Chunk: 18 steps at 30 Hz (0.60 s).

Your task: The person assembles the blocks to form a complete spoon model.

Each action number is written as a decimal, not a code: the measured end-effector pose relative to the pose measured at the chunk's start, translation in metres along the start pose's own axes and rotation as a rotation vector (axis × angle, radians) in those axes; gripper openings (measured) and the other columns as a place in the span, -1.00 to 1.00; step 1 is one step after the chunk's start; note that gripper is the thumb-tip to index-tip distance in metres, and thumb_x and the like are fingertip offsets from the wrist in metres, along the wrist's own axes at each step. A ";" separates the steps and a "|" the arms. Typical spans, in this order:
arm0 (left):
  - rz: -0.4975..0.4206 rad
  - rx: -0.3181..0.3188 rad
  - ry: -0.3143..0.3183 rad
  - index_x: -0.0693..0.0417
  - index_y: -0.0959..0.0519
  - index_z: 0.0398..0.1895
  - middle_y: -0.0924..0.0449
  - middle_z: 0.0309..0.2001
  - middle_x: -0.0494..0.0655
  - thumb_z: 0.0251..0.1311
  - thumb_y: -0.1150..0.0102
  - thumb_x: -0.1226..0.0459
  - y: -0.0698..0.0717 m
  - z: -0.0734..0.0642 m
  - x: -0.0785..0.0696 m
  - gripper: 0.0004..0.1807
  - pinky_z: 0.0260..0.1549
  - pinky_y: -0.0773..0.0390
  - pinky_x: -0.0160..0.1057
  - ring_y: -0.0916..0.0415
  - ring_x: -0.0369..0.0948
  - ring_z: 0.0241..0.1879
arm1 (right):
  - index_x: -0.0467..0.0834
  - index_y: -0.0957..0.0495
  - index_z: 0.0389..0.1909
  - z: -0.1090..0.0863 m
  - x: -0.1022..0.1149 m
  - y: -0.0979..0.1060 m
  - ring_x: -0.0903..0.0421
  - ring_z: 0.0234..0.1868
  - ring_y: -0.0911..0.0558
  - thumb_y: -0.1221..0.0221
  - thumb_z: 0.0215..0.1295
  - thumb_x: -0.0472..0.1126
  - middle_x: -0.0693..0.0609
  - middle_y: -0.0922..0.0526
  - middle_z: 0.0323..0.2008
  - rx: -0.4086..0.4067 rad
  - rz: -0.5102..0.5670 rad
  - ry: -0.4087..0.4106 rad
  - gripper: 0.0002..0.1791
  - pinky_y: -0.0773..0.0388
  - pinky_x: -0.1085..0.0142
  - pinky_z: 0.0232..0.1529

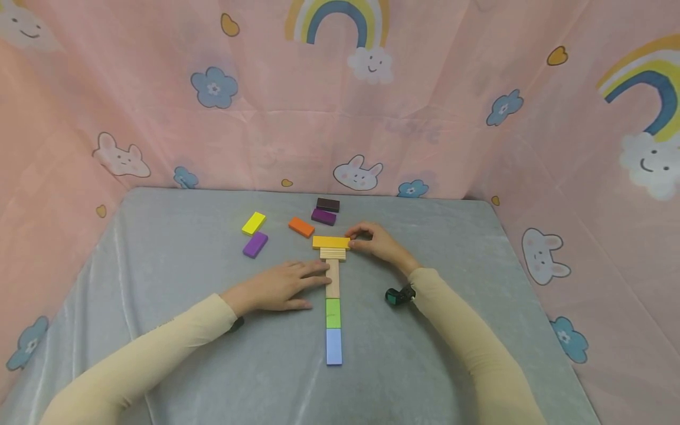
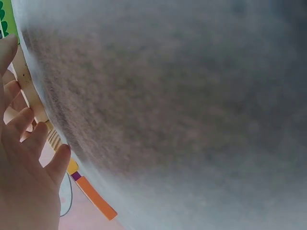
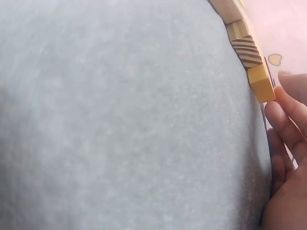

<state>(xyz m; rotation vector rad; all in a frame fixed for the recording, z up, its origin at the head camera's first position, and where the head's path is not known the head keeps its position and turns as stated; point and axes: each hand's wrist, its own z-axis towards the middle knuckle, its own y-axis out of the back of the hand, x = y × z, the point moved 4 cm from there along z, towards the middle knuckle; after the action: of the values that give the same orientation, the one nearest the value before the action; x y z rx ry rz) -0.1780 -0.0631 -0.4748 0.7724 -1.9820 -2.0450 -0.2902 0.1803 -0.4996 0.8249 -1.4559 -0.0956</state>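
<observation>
On the grey cloth, a line of blocks runs away from me: a blue block [image 1: 333, 347], a green block [image 1: 333, 313], a plain wooden block [image 1: 332, 283], several thin wooden strips [image 1: 333, 254] and a yellow-orange block [image 1: 326, 242] lying crosswise at the far end. My left hand [image 1: 281, 287] lies at the left of the row, its spread fingers touching the plain wooden block's side. With thumb and index finger, my right hand [image 1: 383, 244] pinches the right end of the yellow-orange block [image 3: 262, 84].
Beyond the row lie an orange block [image 1: 301, 227], a dark purple block [image 1: 323, 216] and a dark brown block [image 1: 327, 205]. A yellow block [image 1: 254, 223] and a purple block [image 1: 255, 244] lie to the left. A pink patterned curtain [image 1: 297, 141] surrounds the table.
</observation>
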 end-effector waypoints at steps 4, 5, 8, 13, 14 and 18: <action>-0.025 0.012 0.015 -0.19 -0.23 0.50 -0.09 0.57 -0.07 0.38 -0.05 -0.10 -0.001 0.000 0.001 -0.33 0.42 -0.31 0.07 -0.14 -0.07 0.53 | 0.05 -0.62 0.00 0.001 -0.001 0.000 0.02 0.10 -0.49 -0.24 0.34 -0.02 0.02 -0.63 -0.02 0.000 0.003 -0.026 -0.74 -0.31 -0.05 0.35; -0.031 0.014 0.018 -0.20 -0.23 0.50 -0.08 0.57 -0.08 0.38 -0.05 -0.10 -0.002 0.000 0.001 -0.33 0.42 -0.31 0.07 -0.15 -0.07 0.53 | 0.05 -0.62 0.00 0.001 -0.001 0.000 0.02 0.10 -0.49 -0.24 0.34 -0.01 0.03 -0.63 -0.02 0.001 0.002 -0.035 -0.74 -0.32 -0.04 0.35; -0.048 0.020 0.025 -0.21 -0.22 0.50 -0.07 0.58 -0.08 0.38 -0.06 -0.10 -0.003 0.000 0.002 -0.33 0.43 -0.31 0.06 -0.17 -0.06 0.52 | 0.03 -0.62 0.01 0.003 0.000 0.000 0.01 0.08 -0.50 -0.23 0.35 -0.02 0.01 -0.63 -0.01 0.004 0.011 -0.047 -0.73 -0.38 0.02 0.29; -0.067 0.031 0.032 -0.22 -0.21 0.51 -0.06 0.58 -0.09 0.37 -0.07 -0.10 -0.003 0.000 0.002 -0.32 0.43 -0.31 0.07 -0.18 -0.06 0.51 | -0.02 -0.62 0.02 0.009 0.001 0.003 0.02 0.00 -0.54 -0.23 0.36 -0.05 -0.02 -0.65 0.00 0.002 0.019 -0.063 -0.73 -0.48 0.17 0.12; -0.070 0.034 0.035 -0.22 -0.21 0.51 -0.06 0.58 -0.10 0.37 -0.08 -0.10 -0.003 0.000 0.002 -0.31 0.43 -0.30 0.06 -0.18 -0.07 0.52 | -0.03 -0.62 0.03 0.010 0.003 0.003 0.03 0.00 -0.55 -0.23 0.35 -0.05 -0.03 -0.65 0.00 0.000 0.022 -0.067 -0.72 -0.49 0.18 0.10; -0.079 0.044 0.042 -0.25 -0.18 0.52 -0.03 0.59 -0.13 0.35 -0.09 -0.11 -0.004 -0.001 0.002 -0.29 0.45 -0.28 0.04 -0.15 -0.09 0.53 | -0.10 -0.61 0.02 0.018 0.007 0.006 0.03 0.01 -0.57 -0.23 0.34 -0.10 -0.07 -0.66 0.01 -0.025 0.052 -0.063 -0.71 -0.50 0.17 0.11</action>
<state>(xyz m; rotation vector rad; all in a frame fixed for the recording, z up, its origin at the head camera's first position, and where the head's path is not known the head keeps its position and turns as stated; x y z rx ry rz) -0.1785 -0.0641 -0.4789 0.9086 -2.0100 -2.0162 -0.3082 0.1733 -0.4923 0.7689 -1.5321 -0.1007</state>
